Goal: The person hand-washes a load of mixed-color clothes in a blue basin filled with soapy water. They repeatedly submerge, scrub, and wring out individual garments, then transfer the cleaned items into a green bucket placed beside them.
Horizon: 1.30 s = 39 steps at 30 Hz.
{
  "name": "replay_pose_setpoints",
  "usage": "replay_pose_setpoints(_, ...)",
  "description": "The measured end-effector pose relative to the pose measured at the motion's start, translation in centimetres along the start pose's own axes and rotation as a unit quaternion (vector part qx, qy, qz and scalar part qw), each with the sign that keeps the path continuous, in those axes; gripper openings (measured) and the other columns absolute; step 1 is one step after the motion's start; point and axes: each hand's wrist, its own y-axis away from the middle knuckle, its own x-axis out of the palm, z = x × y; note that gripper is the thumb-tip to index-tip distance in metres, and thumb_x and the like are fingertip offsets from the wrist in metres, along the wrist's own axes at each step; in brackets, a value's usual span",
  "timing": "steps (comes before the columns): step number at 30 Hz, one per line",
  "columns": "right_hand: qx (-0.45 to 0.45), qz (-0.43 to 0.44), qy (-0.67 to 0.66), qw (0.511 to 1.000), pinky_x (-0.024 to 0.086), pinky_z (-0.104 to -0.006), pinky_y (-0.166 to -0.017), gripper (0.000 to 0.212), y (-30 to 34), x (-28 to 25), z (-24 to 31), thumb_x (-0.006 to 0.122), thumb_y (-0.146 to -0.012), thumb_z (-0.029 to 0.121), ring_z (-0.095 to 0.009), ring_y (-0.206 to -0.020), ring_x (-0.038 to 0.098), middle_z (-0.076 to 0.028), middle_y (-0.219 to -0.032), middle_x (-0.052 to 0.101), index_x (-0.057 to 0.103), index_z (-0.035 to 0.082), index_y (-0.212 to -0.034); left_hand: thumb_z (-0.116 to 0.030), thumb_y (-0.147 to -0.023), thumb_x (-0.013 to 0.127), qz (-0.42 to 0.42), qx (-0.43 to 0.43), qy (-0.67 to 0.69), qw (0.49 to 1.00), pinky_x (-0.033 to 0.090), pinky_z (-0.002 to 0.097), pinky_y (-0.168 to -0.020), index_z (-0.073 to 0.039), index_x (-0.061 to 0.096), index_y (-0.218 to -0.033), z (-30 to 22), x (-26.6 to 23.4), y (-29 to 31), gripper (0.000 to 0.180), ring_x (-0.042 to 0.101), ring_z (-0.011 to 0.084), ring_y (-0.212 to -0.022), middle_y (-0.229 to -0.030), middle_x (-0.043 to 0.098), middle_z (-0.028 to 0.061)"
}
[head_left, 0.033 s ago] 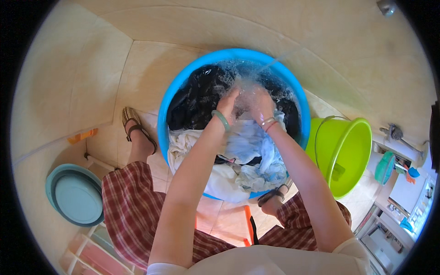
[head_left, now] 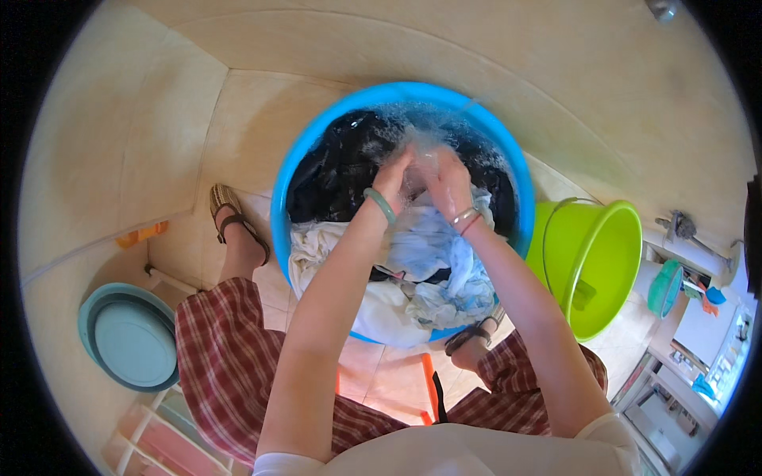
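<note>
Left hand: the left hand (head_left: 394, 178), a green bangle on its wrist, is closed on a wet pale blue-and-white cloth (head_left: 432, 254), pressed against the right hand.
Right hand: the right hand (head_left: 447, 181), thin bracelets on its wrist, grips the same cloth; both hands meet over the far middle of the basin.
Basin: a large round bright blue plastic basin (head_left: 279, 208) sits on the tiled floor (head_left: 175, 119) between the person's feet, holding foamy water.
Laundry: dark garments (head_left: 337, 166) lie in the far left of the basin; a white cloth (head_left: 317, 242) hangs over its near rim.
Right side: a lime green plastic bucket (head_left: 615, 262) stands just beside the basin.
Left side: a pale teal round tub (head_left: 127, 337) lies well apart, near left.
</note>
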Motion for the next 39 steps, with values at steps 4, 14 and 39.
replay_pose_setpoints(4,-0.042,0.002,-0.082,0.996,0.050,-0.0435,-0.059,0.029,3.8,-4.6,9.0,0.069,-0.081,0.030,-0.038,-0.070,0.061,-0.018,-0.089,0.059,0.057,0.005,-0.089,-0.036,-0.088,0.065,0.126,-0.007,0.060,0.990,0.052,0.0323,-0.074,-0.015,0.043,-0.128,-2.3,3.9,4.9,0.050,0.060,0.0189,-0.093,-0.108,0.058,0.0069)
replay_pose_setpoints(14,-0.084,-0.123,-0.010,0.989,0.049,-0.0394,-0.051,0.024,4.3,-8.1,13.8,0.068,-0.080,0.028,-0.033,-0.057,0.061,-0.014,-0.085,0.064,0.058,0.007,-0.077,-0.061,-0.089,0.047,0.275,-0.035,0.168,0.946,0.034,0.0248,-0.046,-0.019,0.050,-0.078,-0.4,7.1,10.2,0.044,0.047,0.0100,-0.056,-0.066,0.048,-0.0044)
replay_pose_setpoints(39,0.170,-0.049,-0.316,0.932,0.045,-0.0351,-0.089,0.047,1.0,-14.0,8.0,0.045,-0.097,0.038,-0.029,-0.103,0.061,-0.017,-0.111,0.065,0.060,-0.003,-0.114,-0.034,-0.096,0.050,0.030,-0.021,0.029,0.999,0.054,0.0388,-0.080,-0.011,0.058,-0.108,0.1,7.5,12.6,0.028,0.063,0.0180,-0.095,-0.104,0.064,0.0036)
